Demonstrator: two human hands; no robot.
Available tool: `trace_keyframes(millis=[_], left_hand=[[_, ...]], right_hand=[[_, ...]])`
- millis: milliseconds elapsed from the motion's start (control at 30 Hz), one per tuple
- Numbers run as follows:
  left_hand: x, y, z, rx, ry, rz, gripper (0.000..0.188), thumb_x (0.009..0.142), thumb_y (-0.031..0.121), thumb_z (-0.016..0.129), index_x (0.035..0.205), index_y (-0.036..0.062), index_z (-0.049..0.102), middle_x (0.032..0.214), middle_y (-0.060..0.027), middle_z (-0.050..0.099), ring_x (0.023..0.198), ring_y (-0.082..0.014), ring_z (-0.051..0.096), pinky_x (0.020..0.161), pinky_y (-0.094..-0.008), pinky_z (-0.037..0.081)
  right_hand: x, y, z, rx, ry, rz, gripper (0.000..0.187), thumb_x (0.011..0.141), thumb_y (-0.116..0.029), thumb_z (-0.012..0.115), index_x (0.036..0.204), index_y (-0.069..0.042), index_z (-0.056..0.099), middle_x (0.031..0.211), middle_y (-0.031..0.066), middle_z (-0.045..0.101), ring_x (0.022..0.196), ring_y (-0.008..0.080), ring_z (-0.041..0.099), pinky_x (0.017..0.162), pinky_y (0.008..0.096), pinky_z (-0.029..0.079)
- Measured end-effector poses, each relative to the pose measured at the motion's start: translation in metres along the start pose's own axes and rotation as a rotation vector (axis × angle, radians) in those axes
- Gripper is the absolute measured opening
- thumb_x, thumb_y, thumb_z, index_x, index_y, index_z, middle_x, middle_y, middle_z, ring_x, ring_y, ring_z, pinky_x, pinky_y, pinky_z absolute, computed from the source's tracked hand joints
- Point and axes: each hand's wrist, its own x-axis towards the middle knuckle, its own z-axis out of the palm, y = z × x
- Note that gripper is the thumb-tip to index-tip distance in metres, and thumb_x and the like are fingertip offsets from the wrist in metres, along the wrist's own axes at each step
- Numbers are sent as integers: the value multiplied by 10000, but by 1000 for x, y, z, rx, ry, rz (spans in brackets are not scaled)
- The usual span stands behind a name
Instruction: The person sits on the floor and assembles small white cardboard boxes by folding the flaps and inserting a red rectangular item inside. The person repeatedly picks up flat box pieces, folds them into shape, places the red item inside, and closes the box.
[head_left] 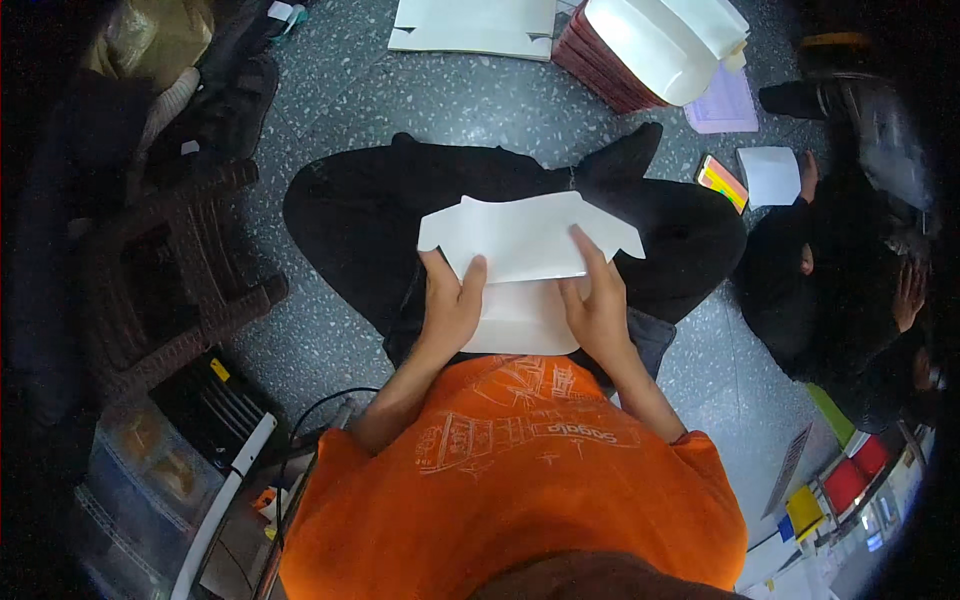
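Observation:
A white die-cut card blank [520, 235] with notched corners is held over my crossed legs. One panel is bent up, and a lower panel reaches down to my orange shirt. My left hand [452, 305] grips the blank's left side, thumb on the face and fingers partly hidden beneath. On the right side, my right hand [600, 305] is closed on the same blank, with one finger lying along its face near the fold.
Ahead on the speckled floor lie flat white blanks [470, 28] and a stack of formed paper trays [640, 50], dark red outside. A brown plastic stool [185, 270] stands left. At right sits another person [810, 270], near a phone [722, 184] and a white sheet [770, 177].

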Motion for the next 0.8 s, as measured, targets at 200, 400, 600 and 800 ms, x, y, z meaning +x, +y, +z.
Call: trace_keyframes(millis=[200, 400, 600, 800], left_hand=[[5, 27, -18, 363, -348, 183, 505, 845, 166, 836, 1295, 7, 668, 1089, -191, 673, 1022, -311, 682, 898, -391, 534], [-10, 13, -19, 263, -196, 299, 517, 740, 109, 888, 1223, 20, 728, 1043, -167, 680, 949, -297, 690, 835, -365, 547], [-9, 35, -30, 307, -285, 497, 500, 931, 124, 723, 1389, -38, 605, 1213, -219, 640, 1060, -314, 650, 902, -376, 519], [11, 69, -45, -238, -438, -52, 796, 1034, 101, 552, 1653, 38, 56, 1428, -218, 562, 1263, -229, 590, 1045, -367, 466]], right_hand=[[4, 13, -10, -224, -111, -201, 466, 842, 65, 684, 1302, -2, 639, 1354, 241, 613, 1185, 427, 620, 1016, 444, 526], [12, 8, -32, 207, -270, -88, 467, 960, -100, 685, 1410, -27, 583, 1296, 164, 695, 1179, 290, 664, 1012, 374, 524], [26, -1, -36, 709, 48, 369, 478, 1040, -159, 628, 1451, 55, 511, 1217, 144, 733, 1135, 134, 659, 973, 283, 508], [31, -2, -49, 810, -257, 358, 327, 1023, -130, 647, 1290, 58, 646, 1044, 94, 768, 941, 102, 700, 845, 262, 540]])
